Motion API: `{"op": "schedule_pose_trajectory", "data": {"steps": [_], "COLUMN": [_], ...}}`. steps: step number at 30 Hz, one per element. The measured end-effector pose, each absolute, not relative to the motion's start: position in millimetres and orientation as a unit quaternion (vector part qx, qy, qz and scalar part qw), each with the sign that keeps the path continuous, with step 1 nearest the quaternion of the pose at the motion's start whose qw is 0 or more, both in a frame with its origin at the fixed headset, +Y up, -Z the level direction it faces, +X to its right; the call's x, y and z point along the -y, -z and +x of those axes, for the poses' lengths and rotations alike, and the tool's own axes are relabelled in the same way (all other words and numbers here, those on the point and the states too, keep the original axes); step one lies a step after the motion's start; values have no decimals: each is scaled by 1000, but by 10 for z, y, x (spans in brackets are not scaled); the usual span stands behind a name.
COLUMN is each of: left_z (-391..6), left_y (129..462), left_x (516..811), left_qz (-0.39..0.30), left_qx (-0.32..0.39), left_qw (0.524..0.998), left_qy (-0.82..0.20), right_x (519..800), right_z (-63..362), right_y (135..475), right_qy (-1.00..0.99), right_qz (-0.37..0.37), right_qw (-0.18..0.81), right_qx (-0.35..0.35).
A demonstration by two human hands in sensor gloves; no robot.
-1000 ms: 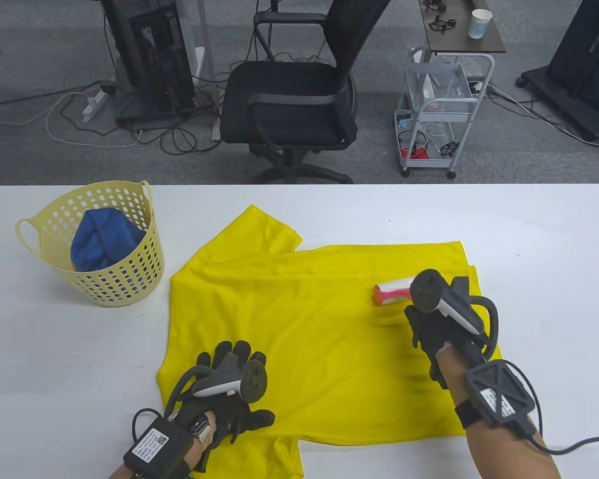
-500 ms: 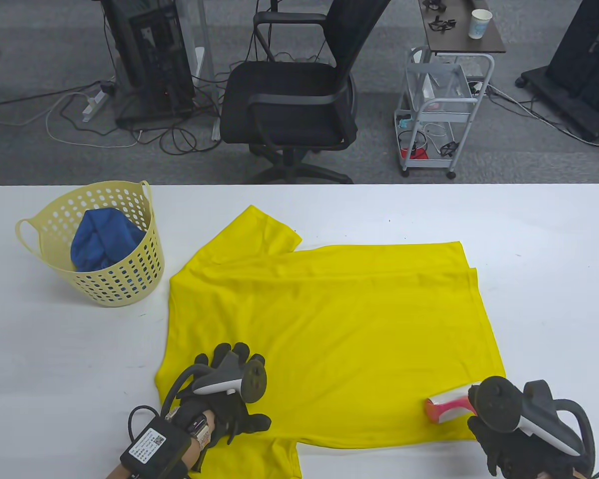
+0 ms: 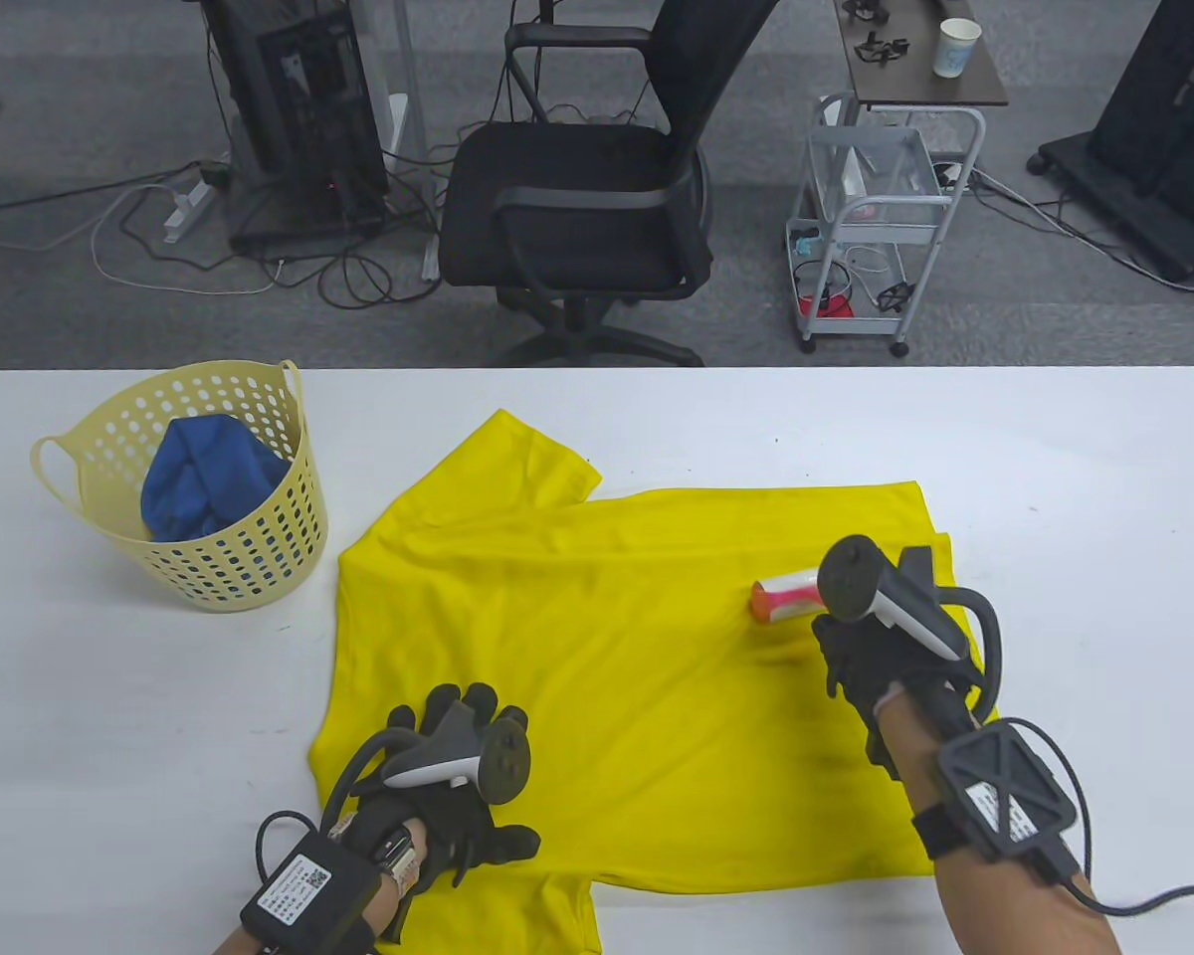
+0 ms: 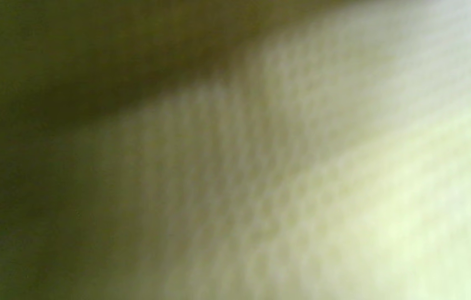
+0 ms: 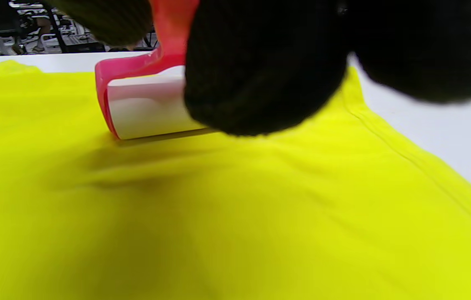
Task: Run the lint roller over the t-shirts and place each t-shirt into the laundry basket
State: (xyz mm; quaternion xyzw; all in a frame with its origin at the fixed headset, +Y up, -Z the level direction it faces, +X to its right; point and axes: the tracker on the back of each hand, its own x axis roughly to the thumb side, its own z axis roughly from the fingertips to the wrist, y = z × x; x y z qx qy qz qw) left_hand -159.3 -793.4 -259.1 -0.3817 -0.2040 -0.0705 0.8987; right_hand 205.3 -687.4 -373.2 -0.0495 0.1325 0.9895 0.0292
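Note:
A yellow t-shirt lies spread flat on the white table. My right hand grips the pink handle of a lint roller, whose white roll presses on the shirt's right part. My left hand rests flat with spread fingers on the shirt's near left corner. The left wrist view shows only blurred yellowish fabric. A pale yellow laundry basket at the far left holds a blue t-shirt.
An office chair and a small wheeled cart stand on the floor beyond the table's far edge. Bare white table lies to the right of the shirt and between the shirt and the basket.
The right hand pulled the roller to the shirt's near right edge half a second ago, and has now pushed it back up to the far right part. The left hand stayed put.

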Motion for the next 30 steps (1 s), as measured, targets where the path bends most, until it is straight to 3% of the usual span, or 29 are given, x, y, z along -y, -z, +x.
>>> {"op": "schedule_pose_trajectory", "data": {"steps": [7,12,20,26,30], "left_z": [-1595,-1596,-1595,-1570,-1547], "left_y": [2586,2584,2587,2587,2596], "left_x": [7937,7938,7935,7876,7733], "left_qz": [-378,-377,-378,-354,-254], "left_qx": [205,205,207,206,215], "left_qw": [900,900,899,906,936], "left_qy": [70,71,73,105,119], "right_x": [6908,6866,6703,6665,6592], "right_z": [2022,2237,2598,2619,2427], "right_y": [3771,3304,2160,1929,1953], "right_qy": [-988,-984,-975,-978,-986], "right_qz": [-59,-16,23,16,44], "right_qw": [35,42,22,3,27], "right_qx": [-136,-173,-220,-207,-161]}}
